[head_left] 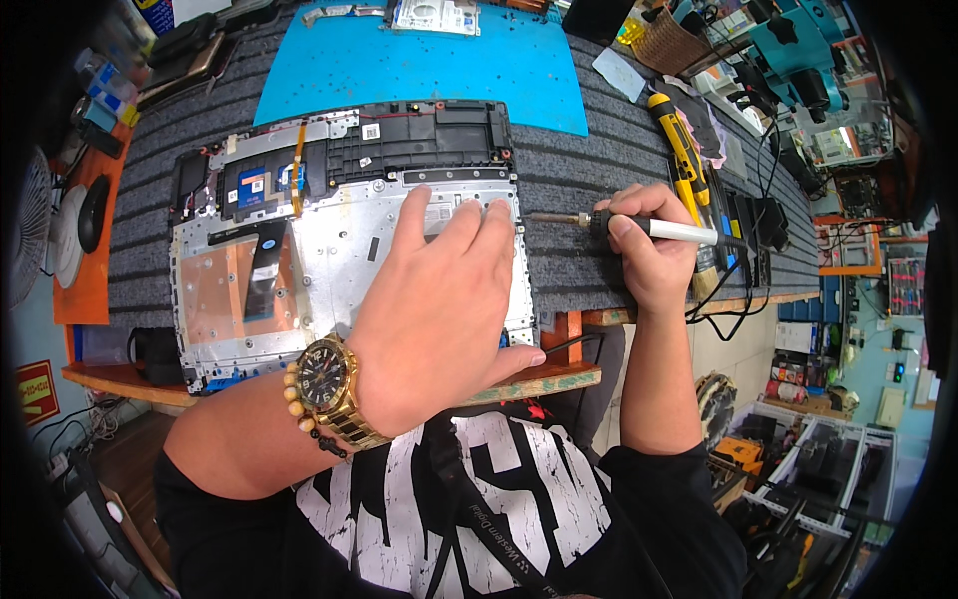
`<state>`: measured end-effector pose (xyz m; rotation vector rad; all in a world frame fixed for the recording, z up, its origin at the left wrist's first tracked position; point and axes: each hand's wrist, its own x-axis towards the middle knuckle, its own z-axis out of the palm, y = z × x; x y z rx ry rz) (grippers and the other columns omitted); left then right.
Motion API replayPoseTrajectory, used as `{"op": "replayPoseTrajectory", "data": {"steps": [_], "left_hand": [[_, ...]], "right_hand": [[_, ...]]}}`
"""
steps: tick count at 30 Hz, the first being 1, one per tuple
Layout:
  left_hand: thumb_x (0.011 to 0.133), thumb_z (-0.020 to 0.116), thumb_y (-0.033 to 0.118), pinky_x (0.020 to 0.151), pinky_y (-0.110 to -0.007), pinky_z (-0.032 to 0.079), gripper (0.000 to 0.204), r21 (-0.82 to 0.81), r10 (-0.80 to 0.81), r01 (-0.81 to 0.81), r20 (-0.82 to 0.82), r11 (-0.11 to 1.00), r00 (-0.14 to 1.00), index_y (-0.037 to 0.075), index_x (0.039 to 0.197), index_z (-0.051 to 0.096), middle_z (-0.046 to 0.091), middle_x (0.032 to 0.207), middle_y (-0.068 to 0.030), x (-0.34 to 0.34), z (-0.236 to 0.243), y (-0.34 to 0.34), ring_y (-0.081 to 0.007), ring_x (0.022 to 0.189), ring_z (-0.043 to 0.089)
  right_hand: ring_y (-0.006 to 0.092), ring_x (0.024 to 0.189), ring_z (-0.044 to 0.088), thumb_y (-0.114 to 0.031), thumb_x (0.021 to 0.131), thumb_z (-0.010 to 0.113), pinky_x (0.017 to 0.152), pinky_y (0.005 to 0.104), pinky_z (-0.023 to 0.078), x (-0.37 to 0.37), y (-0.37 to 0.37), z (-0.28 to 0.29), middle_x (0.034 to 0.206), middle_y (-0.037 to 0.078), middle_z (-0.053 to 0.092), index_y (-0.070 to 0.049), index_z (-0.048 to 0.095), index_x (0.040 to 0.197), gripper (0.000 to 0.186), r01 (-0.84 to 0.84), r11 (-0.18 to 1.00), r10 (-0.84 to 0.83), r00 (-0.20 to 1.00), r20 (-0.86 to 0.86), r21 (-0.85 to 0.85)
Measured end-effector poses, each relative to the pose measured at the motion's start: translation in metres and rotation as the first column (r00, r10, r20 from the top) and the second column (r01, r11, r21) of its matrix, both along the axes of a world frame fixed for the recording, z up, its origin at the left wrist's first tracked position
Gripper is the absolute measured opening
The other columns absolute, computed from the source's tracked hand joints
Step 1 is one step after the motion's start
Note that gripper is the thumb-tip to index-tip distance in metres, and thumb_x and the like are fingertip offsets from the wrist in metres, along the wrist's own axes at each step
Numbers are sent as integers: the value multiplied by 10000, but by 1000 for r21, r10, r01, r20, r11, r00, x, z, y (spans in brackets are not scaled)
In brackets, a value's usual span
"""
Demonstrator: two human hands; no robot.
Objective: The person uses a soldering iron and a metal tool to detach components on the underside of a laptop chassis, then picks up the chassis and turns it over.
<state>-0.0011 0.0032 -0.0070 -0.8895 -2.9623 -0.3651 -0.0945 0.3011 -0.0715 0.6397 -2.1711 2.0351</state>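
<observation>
A laptop top case (349,260), silver metal with black plastic along its far side, lies with its inner side up at the table's front edge. My left hand (439,295) rests on its right half, fingers stretched out and apart, thumb pointing right. My right hand (654,260) grips a soldering iron (679,232) with a white handle, black collar and black cord. Its metal tip points left, close to the case's right edge; whether they touch I cannot tell. An orange ribbon cable (298,170) and a black flat strip (265,265) lie on the case's left half.
Beyond the case a blue mat (429,70) covers part of the grey ribbed tabletop (569,165). To the right lie a yellow-black tool (679,150) and a brush (707,283). The iron's black cord (733,324) loops over the table edge. A fan (30,220) stands far left.
</observation>
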Motion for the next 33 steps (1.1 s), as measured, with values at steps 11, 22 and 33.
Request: {"op": "replayPoseTrajectory", "data": {"steps": [11, 22, 33], "left_hand": [[939, 864, 697, 1390, -695, 308, 1081, 44, 6, -5, -29, 999, 1000, -154, 1570, 649, 646, 1647, -245, 0, -2, -2, -371, 1555, 578], [922, 893, 676, 1391, -689, 315, 1046, 58, 26, -27, 20, 998, 999, -132, 1547, 670, 659, 1609, -230, -1, 0, -1, -360, 1545, 586], [938, 882, 679, 1393, -686, 309, 1041, 71, 22, -23, 15, 997, 1000, -133, 1553, 667, 658, 1608, -232, -1, -1, -2, -370, 1545, 585]], "right_hand": [[127, 889, 747, -30, 1089, 853, 799, 262, 586, 17, -11, 6, 1050, 94, 807, 29, 752, 1310, 250, 236, 971, -238, 952, -193, -32], [76, 746, 639, -14, 1031, 844, 682, 260, 492, 21, -8, 11, 870, 9, 732, 20, 770, 1164, 156, 128, 990, -119, 982, 149, -52], [80, 766, 648, -15, 1022, 851, 696, 262, 489, 20, -12, 10, 896, 14, 743, 6, 784, 1121, 121, 143, 990, -140, 981, 131, -10]]}}
